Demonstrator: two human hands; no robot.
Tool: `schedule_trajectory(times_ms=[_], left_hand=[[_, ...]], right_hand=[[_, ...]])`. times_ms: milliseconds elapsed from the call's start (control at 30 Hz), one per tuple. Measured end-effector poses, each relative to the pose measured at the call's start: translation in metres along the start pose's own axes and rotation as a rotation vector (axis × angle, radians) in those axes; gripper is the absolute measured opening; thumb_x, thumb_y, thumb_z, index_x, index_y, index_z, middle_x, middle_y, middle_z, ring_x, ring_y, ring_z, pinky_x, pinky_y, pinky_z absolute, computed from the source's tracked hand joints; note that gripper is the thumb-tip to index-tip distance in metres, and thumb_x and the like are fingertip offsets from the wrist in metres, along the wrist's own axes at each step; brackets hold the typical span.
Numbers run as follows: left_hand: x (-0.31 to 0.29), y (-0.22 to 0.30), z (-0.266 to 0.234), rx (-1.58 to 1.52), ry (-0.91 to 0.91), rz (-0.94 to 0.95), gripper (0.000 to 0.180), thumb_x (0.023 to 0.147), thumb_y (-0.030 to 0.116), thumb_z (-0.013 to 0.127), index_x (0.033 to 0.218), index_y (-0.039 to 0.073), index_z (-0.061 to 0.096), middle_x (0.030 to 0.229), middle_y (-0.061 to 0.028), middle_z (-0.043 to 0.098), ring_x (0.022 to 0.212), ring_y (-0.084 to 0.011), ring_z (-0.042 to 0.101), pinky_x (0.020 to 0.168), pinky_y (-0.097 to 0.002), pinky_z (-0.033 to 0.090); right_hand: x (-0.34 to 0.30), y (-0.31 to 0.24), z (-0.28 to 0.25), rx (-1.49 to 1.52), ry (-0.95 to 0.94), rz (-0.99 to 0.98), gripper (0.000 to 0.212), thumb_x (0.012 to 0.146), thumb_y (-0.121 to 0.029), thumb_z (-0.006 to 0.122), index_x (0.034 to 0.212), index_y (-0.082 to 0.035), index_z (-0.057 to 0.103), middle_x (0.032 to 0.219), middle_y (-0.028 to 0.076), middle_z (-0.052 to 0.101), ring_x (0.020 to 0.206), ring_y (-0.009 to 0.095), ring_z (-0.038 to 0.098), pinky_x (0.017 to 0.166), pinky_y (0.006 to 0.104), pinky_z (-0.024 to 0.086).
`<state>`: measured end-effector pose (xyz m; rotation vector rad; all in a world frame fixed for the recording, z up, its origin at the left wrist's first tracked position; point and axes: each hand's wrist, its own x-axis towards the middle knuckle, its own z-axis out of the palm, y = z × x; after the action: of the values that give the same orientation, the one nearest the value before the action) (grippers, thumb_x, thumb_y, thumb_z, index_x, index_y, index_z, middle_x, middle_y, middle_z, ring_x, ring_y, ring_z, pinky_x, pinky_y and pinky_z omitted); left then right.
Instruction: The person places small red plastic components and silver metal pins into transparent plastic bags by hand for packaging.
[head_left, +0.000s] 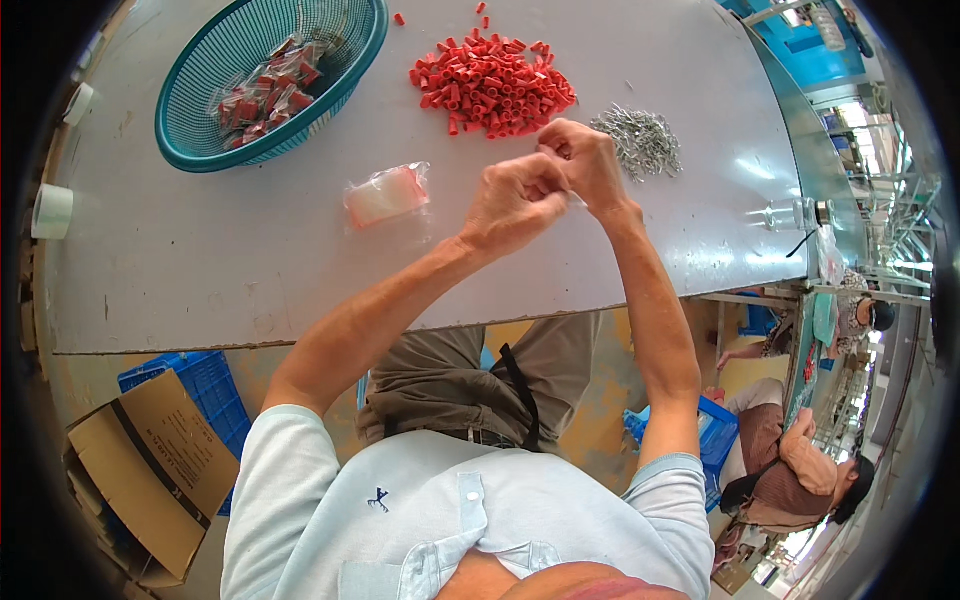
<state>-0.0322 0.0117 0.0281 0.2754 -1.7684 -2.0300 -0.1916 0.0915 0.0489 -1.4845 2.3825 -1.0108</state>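
Note:
My left hand (513,203) and my right hand (586,163) meet over the table, both with fingers closed in a pinch. A small pale, clear edge shows below the fingers between them; what it belongs to is hidden. Just beyond my hands lies a heap of small red sleeve-like caps (490,84). To the right of my right hand is a pile of small silvery metal pieces (640,142), too fine to name. Left of my left hand rests a stack of clear plastic bags with red edges (388,196).
A teal plastic basket (172,135) at the back left holds bagged red pieces. Tape rolls (52,212) sit by the left edge, a glass jar (790,215) by the right. Below the table are a cardboard box (150,470) and blue crates (215,395). Other people (800,480) sit at right.

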Motion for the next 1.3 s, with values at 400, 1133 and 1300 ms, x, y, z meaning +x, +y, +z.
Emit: schedule_trajectory(times_ms=[400,1133,1300], left_hand=[[0.004,0.002,0.004,0.310,0.177,0.149,0.005,0.090,0.001,0.074,0.094,-0.001,0.072,0.081,-0.0057,0.074,0.075,-0.0092,0.070,0.070,-0.0263,0.059],[-0.008,-0.006,0.015,0.409,0.053,0.344,0.007,0.090,0.001,0.073,0.096,-0.003,0.072,0.076,-0.0058,0.071,0.071,-0.0076,0.067,0.064,-0.0268,0.055],[0.006,-0.004,0.002,0.231,0.125,0.035,0.007,0.089,0.002,0.071,0.094,-0.002,0.072,0.077,-0.0049,0.073,0.071,-0.0081,0.067,0.064,-0.0266,0.055]], right_hand=[[-0.092,-0.033,-0.029,0.954,0.142,0.452,0.034,0.096,-0.010,0.078,0.120,0.001,0.056,0.090,0.012,0.074,0.073,0.015,0.072,0.063,0.0303,0.065],[-0.101,-0.028,-0.001,0.182,0.291,0.277,0.008,0.094,-0.005,0.076,0.095,0.001,0.071,0.081,0.007,0.074,0.073,0.011,0.072,0.066,0.0284,0.060],[-0.090,-0.033,0.000,0.267,0.278,0.174,0.007,0.091,-0.003,0.076,0.098,-0.002,0.074,0.076,0.006,0.073,0.072,0.011,0.072,0.065,0.0278,0.057]])
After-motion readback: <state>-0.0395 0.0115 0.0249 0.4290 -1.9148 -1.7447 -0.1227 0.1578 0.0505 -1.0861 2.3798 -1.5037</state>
